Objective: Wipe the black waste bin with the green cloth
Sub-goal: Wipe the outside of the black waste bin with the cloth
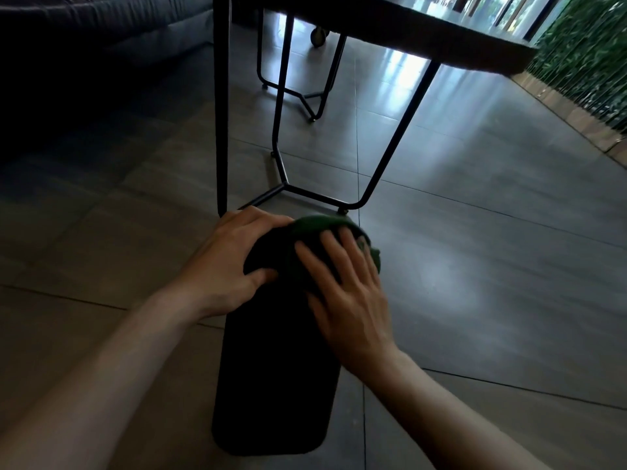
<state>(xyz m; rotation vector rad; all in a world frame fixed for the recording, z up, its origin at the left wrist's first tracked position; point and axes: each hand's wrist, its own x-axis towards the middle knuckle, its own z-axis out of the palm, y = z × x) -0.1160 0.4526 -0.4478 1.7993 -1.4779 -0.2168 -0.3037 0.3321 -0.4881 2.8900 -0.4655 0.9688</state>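
Note:
The black waste bin (276,374) lies on its side on the tiled floor, its long dark body running from the bottom centre up toward the table legs. My left hand (230,259) grips the bin's far end, thumb on top and fingers wrapped over the left side. A green cloth (322,225) is bunched over that same end. My right hand (342,279) presses flat on the cloth with its fingers spread and straight. Part of the cloth is hidden under my right hand.
A table on thin black metal legs (281,184) stands just beyond the bin, one leg foot close to the cloth. A dark sofa (84,45) fills the upper left. A green plant wall (583,59) runs along the right. Grey floor tiles (475,266) spread to the right.

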